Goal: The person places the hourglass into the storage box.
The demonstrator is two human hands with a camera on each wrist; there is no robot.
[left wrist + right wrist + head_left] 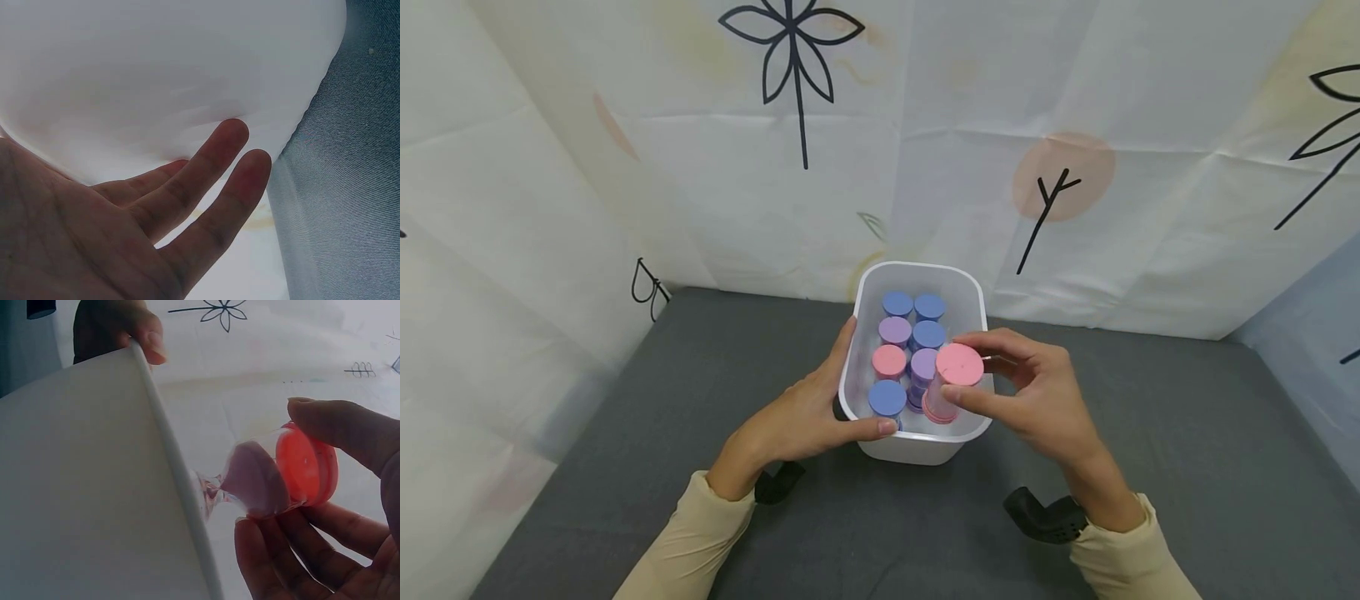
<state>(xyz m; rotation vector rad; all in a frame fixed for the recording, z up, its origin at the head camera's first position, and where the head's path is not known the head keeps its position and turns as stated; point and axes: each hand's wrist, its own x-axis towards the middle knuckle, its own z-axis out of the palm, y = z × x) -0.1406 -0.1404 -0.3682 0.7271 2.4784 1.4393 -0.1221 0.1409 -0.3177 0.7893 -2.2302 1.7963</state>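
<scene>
My right hand [1037, 396] pinches a pink-capped hourglass [959, 364] between thumb and fingers at the right front of a white plastic bin [912, 452]. In the right wrist view, pinkish sand shows in the glass bulb next to the cap [306, 465], and the bin wall hides the far end. With its thumb over the front left rim and its fingers along the outer side, my left hand [797, 417] holds the bin. Standing inside are several more hourglasses: blue-capped ones [887, 397], two purple-capped ones [923, 363] and another pink-capped one [889, 362].
The bin stands on a dark grey table [700, 375], near its back edge. Behind and beside the table hang pale cloth walls [955, 192] with plant drawings. A black wrist device [1045, 517] sits at the right wrist, another [778, 482] at the left.
</scene>
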